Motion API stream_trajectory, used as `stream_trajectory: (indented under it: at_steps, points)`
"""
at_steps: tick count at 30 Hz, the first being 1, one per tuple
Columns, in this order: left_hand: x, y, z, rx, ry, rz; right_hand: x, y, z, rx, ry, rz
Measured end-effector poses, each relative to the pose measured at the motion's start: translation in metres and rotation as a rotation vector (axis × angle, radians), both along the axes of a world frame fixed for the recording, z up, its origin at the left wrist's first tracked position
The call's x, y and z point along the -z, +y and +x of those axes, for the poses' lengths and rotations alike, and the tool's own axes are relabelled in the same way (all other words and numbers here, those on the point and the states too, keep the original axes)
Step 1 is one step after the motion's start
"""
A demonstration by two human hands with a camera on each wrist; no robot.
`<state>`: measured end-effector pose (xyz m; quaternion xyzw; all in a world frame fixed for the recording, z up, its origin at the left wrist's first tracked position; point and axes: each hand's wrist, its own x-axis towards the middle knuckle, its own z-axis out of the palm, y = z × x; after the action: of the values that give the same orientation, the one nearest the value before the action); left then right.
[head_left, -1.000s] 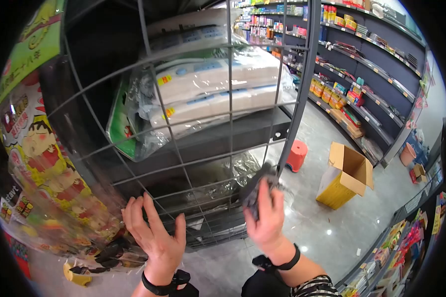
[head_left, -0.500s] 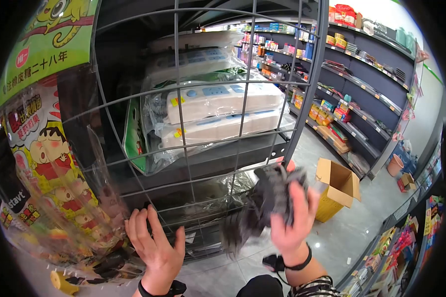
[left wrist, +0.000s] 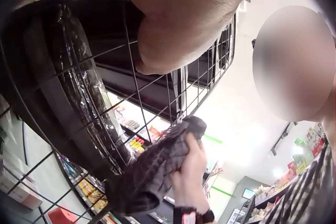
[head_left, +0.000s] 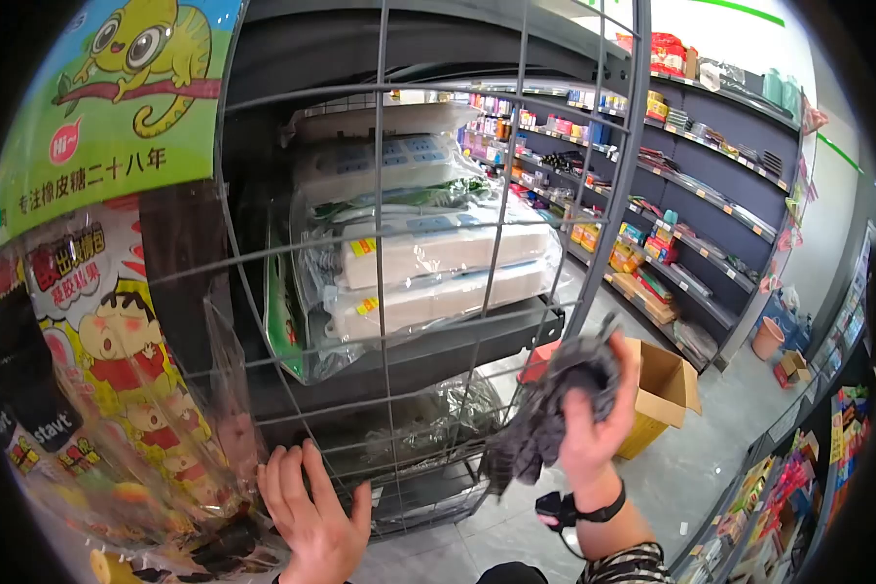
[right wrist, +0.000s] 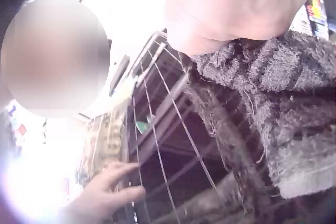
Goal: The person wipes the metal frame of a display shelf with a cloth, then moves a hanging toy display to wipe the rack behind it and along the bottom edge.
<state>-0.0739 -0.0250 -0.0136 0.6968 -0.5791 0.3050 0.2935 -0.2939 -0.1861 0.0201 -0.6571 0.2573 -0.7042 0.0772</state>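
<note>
A bunched dark grey terry cloth (head_left: 562,399) is gripped by my right hand (head_left: 599,414), thumb on the near side and fingers round its far edge. It hangs in front of the right edge of a black wire grid (head_left: 383,292). In the right wrist view the cloth (right wrist: 294,113) shows looped pile and a paler patch. My left hand (head_left: 313,511) rests against the lower left of the grid with fingers extended upward. Behind the wires, white power strips (head_left: 438,251) in clear plastic bags lie stacked on a dark shelf (head_left: 438,355).
Clear-wrapped snack packs (head_left: 117,341) hang at the left under a green chameleon sign (head_left: 117,107). An open carton (head_left: 657,389) stands on the tiled floor, with a red stool (head_left: 539,360) partly hidden beside it. Stocked shelves (head_left: 711,214) line the right.
My right hand has lifted the cloth from the grid's lower right edge, up and to the right. The left hand stays at the grid while the head view tilts up.
</note>
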Motion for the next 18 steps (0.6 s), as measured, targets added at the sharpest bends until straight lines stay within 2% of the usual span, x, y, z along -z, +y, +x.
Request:
stream_trajectory:
  at_steps: [3,6,7,9,11,14,18]
  points:
    - [-0.003,0.002,0.003,-0.061,-0.083,-0.012,-0.071,-0.008,0.01,-0.142,-0.057,-0.105]
    - [-0.007,0.003,0.005,-0.015,-0.01,0.02,-0.118,-0.005,0.02,-0.05,0.147,0.079]
    - [-0.008,0.004,0.004,-0.014,-0.009,0.023,-0.121,-0.007,0.021,-0.048,0.147,0.082]
    - [-0.01,0.008,0.003,-0.029,0.039,0.129,-0.12,-0.012,0.021,-0.243,0.003,0.252]
    - [-0.016,0.013,0.003,-0.008,0.052,0.18,-0.119,-0.013,0.025,-0.187,-0.031,0.205]
    - [-0.029,0.017,0.004,0.02,0.092,0.251,-0.124,-0.01,0.02,-0.155,0.087,0.276]
    - [-0.037,0.02,0.004,0.055,0.138,0.307,-0.121,-0.009,0.018,0.01,0.195,0.215]
